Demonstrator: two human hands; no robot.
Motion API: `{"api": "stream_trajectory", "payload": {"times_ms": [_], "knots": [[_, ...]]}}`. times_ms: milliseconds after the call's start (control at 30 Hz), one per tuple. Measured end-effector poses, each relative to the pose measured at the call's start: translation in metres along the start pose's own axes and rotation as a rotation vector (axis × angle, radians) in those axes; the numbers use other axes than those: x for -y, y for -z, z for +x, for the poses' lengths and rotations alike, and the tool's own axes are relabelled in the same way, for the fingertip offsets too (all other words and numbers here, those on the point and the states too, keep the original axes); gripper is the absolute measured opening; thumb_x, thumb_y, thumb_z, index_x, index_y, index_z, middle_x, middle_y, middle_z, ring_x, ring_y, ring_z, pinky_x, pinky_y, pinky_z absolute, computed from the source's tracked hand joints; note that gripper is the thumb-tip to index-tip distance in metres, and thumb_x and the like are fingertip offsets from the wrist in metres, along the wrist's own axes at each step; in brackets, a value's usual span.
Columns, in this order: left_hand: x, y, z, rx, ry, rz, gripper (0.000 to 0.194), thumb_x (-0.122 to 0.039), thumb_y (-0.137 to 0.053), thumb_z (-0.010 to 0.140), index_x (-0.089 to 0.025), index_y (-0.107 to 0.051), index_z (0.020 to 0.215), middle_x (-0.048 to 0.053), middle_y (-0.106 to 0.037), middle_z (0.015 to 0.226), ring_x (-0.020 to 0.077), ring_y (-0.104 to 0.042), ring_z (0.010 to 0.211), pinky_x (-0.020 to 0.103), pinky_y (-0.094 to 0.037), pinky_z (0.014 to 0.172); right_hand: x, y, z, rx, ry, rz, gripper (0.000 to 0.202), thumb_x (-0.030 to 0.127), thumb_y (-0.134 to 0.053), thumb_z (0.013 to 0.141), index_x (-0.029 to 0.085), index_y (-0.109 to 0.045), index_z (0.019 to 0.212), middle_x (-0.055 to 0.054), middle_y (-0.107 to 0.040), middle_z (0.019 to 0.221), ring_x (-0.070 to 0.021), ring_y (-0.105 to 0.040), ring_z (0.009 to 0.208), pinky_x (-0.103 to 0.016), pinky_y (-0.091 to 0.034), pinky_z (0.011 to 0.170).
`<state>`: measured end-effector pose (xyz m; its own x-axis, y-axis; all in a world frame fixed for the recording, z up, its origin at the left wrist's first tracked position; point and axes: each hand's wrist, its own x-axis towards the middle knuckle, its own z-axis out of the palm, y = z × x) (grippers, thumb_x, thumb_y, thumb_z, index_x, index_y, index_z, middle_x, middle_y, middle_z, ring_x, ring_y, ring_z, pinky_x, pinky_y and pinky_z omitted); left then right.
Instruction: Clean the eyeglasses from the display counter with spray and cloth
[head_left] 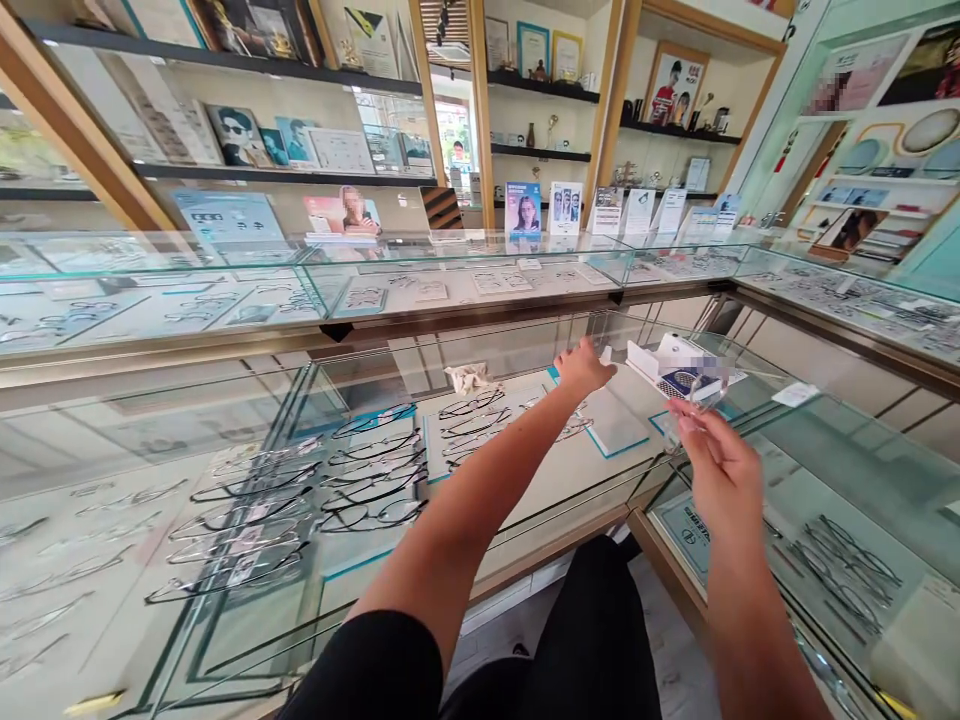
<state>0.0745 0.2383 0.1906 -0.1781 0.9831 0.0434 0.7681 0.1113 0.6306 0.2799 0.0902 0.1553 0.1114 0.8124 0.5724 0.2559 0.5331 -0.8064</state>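
My left hand [586, 370] reaches out over the glass counter with its thumb and fingers apart, holding nothing that I can see. Right beside its thumb is a small white piece [606, 355]. In a pinch between thumb and fingers, my right hand [721, 465] holds clear-framed eyeglasses [703, 390], see-through and hard to make out against the glass. Behind them stands an open white box [646, 362] with a dark blue patterned part. Rows of eyeglasses [375, 470] lie left of my left forearm, and a crumpled cloth [471, 378] is farther back.
A glass display counter [525, 500] runs in front of me and turns a corner to my right, with more eyeglasses [847, 570] there. A white card [795, 394] lies on the right part. Beyond are another display case [465, 285] and shelves [285, 180] with pictures.
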Motion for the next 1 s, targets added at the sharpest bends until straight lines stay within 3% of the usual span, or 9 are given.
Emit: {"api": "stream_trajectory", "payload": {"times_ms": [67,200,367,500,533,633,767,900,1000], "knots": [[-0.007,-0.018,0.013,0.066,0.028,0.02,0.07,-0.039,-0.086,0.084,-0.016,-0.06,0.145,0.025,-0.071,0.152,0.0483,-0.052,0.154,0.057,-0.035,0.125,-0.003,0.019,-0.011,-0.029,-0.035,-0.01,0.039,0.058,-0.073,0.102,0.031,-0.086,0.126,-0.012,-0.085,0.134,-0.035,-0.082,0.117,-0.052,-0.068,0.097],[-0.004,-0.034,0.023,0.075,0.017,0.002,0.044,-0.021,-0.075,0.088,-0.015,-0.068,0.13,0.026,-0.076,0.141,0.0446,-0.056,0.153,0.06,-0.026,0.13,-0.003,0.037,-0.019,-0.045,-0.071,0.003,0.036,0.057,-0.075,0.101,0.034,-0.086,0.126,-0.011,-0.085,0.134,-0.0354,-0.083,0.113,-0.052,-0.07,0.093],[0.015,-0.006,0.014,0.016,-0.07,-0.16,0.029,-0.026,-0.068,0.098,-0.019,-0.066,0.126,0.019,-0.081,0.124,0.0382,-0.071,0.132,0.06,-0.04,0.123,0.002,0.012,-0.009,0.03,-0.057,0.047,0.035,0.056,-0.073,0.102,0.034,-0.087,0.125,-0.011,-0.085,0.136,-0.0359,-0.083,0.115,-0.051,-0.07,0.091],[0.06,0.056,-0.02,-0.07,-0.204,-0.412,0.033,-0.034,-0.058,0.106,-0.026,-0.053,0.138,0.009,-0.076,0.125,0.0242,-0.075,0.116,0.041,-0.062,0.097,0.005,-0.034,0.001,0.129,-0.016,0.126,0.033,0.056,-0.071,0.105,0.031,-0.087,0.122,-0.011,-0.086,0.133,-0.0355,-0.081,0.121,-0.054,-0.067,0.103],[0.076,0.074,-0.032,-0.08,-0.264,-0.635,0.037,-0.037,-0.061,0.104,-0.027,-0.051,0.139,0.008,-0.075,0.123,0.0243,-0.075,0.112,0.041,-0.064,0.09,0.006,-0.047,0.003,0.162,-0.007,0.158,0.033,0.055,-0.071,0.105,0.03,-0.087,0.121,-0.011,-0.086,0.133,-0.0353,-0.081,0.122,-0.055,-0.065,0.107],[0.129,0.13,-0.077,-0.125,-0.331,-1.001,0.055,-0.045,-0.079,0.091,-0.032,-0.054,0.138,0.002,-0.07,0.109,0.0229,-0.074,0.104,0.037,-0.066,0.079,0.015,-0.093,0.008,0.278,0.015,0.286,0.034,0.056,-0.072,0.106,0.028,-0.086,0.12,-0.012,-0.086,0.131,-0.0349,-0.08,0.124,-0.056,-0.062,0.112],[0.191,0.188,-0.131,-0.239,-0.266,-1.078,0.05,-0.051,-0.085,0.08,-0.029,-0.071,0.123,-0.002,-0.064,0.085,0.0167,-0.065,0.075,0.029,-0.059,0.064,0.039,-0.164,0.012,0.472,0.029,0.47,0.034,0.058,-0.073,0.105,0.028,-0.086,0.117,-0.012,-0.086,0.13,-0.032,-0.081,0.122,-0.053,-0.06,0.113],[0.227,0.214,-0.16,-0.279,-0.208,-1.108,0.072,-0.095,-0.067,0.081,-0.024,-0.064,0.072,0.001,-0.05,0.065,0.016,-0.052,0.058,0.03,-0.045,0.05,0.066,-0.245,0.013,0.66,0.065,0.586,0.042,0.067,-0.071,0.104,0.027,-0.082,0.111,-0.012,-0.086,0.125,-0.0292,-0.081,0.12,-0.048,-0.061,0.11],[0.239,0.214,-0.169,-0.266,-0.187,-1.147,0.087,-0.11,-0.048,0.078,-0.026,-0.052,0.059,-0.001,-0.039,0.057,0.0151,-0.043,0.051,0.031,-0.037,0.047,0.076,-0.295,0.008,0.755,0.06,0.629,0.054,0.078,-0.069,0.099,0.025,-0.078,0.104,-0.011,-0.086,0.114,-0.027,-0.081,0.109,-0.044,-0.062,0.105]]}}
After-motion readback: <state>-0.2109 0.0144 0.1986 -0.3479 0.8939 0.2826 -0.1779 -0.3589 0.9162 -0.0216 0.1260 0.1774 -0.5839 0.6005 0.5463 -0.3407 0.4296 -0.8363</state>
